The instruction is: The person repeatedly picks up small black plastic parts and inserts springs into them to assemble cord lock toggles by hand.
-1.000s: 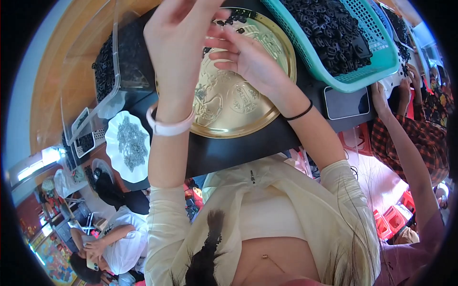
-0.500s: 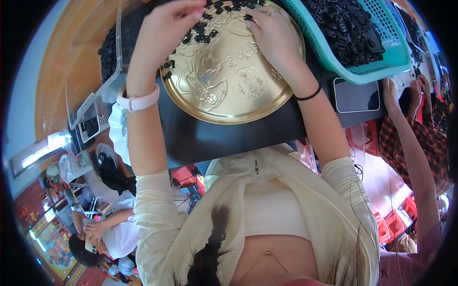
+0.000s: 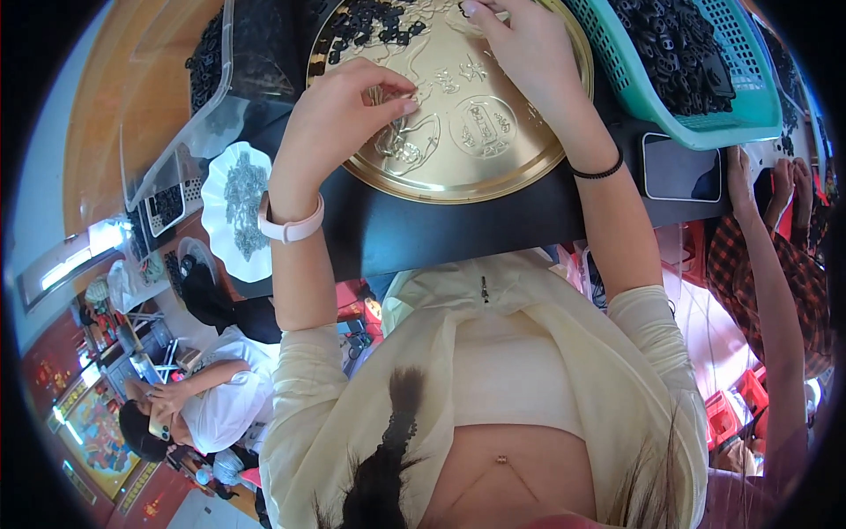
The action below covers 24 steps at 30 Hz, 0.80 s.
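A round gold embossed tray (image 3: 423,181) lies in front of me, with several small black plastic pieces (image 3: 374,22) scattered over its far left part. My left hand (image 3: 339,119) hovers above the tray's left side. Its thumb and forefinger are drawn close together, and anything between them is too small to make out. Over the tray's far right, at the top of the picture, my right hand (image 3: 533,53) pinches a small black plastic piece (image 3: 463,9). The picture's upper edge cuts off part of that hand.
Black plastic parts (image 3: 674,62) fill a green basket (image 3: 705,137) at the right. Close by lies a phone (image 3: 683,167). At the left are a white scalloped dish (image 3: 216,207) of small grey bits and a clear bin (image 3: 227,70). Another person's hands (image 3: 745,172) work at far right.
My left hand has come back from the far pieces toward the tray's near left. The right hand has shifted a little up and right, still pinching the black piece. The whole view has shifted slightly.
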Each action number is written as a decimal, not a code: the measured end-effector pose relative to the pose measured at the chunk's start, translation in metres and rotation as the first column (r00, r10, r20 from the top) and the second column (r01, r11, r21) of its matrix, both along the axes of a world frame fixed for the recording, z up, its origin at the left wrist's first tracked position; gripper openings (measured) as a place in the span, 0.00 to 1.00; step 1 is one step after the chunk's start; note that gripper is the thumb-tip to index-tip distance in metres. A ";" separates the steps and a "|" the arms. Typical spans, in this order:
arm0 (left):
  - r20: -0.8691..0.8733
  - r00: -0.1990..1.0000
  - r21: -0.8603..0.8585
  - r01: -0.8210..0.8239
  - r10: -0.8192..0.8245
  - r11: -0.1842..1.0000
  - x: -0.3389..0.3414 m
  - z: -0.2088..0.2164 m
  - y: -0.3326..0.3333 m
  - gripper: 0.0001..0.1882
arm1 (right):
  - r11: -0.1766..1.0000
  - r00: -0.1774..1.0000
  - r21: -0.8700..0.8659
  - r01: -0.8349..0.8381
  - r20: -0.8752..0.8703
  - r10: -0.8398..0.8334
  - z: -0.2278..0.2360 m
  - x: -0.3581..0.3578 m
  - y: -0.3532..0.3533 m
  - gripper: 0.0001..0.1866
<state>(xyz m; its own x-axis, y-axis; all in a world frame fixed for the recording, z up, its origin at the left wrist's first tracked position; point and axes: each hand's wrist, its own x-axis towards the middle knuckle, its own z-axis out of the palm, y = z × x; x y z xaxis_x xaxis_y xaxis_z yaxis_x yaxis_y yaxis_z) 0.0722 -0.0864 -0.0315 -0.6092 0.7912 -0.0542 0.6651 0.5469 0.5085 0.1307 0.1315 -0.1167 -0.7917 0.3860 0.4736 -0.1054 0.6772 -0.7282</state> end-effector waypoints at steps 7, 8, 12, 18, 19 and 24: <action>-0.039 0.998 0.035 0.057 -0.056 0.998 0.005 -0.005 -0.003 0.11 | 0.975 0.990 -0.210 -0.071 0.103 0.094 -0.011 -0.003 0.009 0.10; -0.115 0.985 0.061 0.134 -0.127 0.989 0.005 -0.004 -0.002 0.10 | 0.968 0.988 -0.239 -0.076 0.116 0.106 -0.012 -0.005 0.011 0.10; -0.064 0.951 0.053 0.304 -0.301 0.951 0.017 0.005 -0.003 0.07 | 0.929 0.975 -0.354 -0.105 0.148 0.166 -0.009 -0.009 0.011 0.11; -0.049 0.979 0.214 0.204 -0.199 0.955 0.012 -0.011 -0.002 0.07 | 0.857 0.953 -0.490 -0.162 0.146 0.264 0.023 0.003 -0.012 0.11; 0.106 0.993 0.276 0.014 -0.045 0.961 0.013 -0.009 0.000 0.08 | 0.843 0.949 -0.511 -0.171 0.144 0.280 0.028 0.004 -0.014 0.11; 0.274 0.937 0.569 -0.338 0.215 0.749 0.008 -0.006 0.015 0.09 | 0.761 0.921 -0.615 -0.209 0.138 0.364 0.050 0.007 -0.032 0.12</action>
<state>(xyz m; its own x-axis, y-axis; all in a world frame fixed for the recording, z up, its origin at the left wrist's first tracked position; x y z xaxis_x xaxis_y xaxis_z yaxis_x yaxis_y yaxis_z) 0.0802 -0.0715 -0.0377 -0.8343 0.4956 0.2415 0.3962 0.2345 0.8877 0.1381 0.0997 -0.0670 -0.9655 0.2595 0.0214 0.0009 0.0854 -0.9963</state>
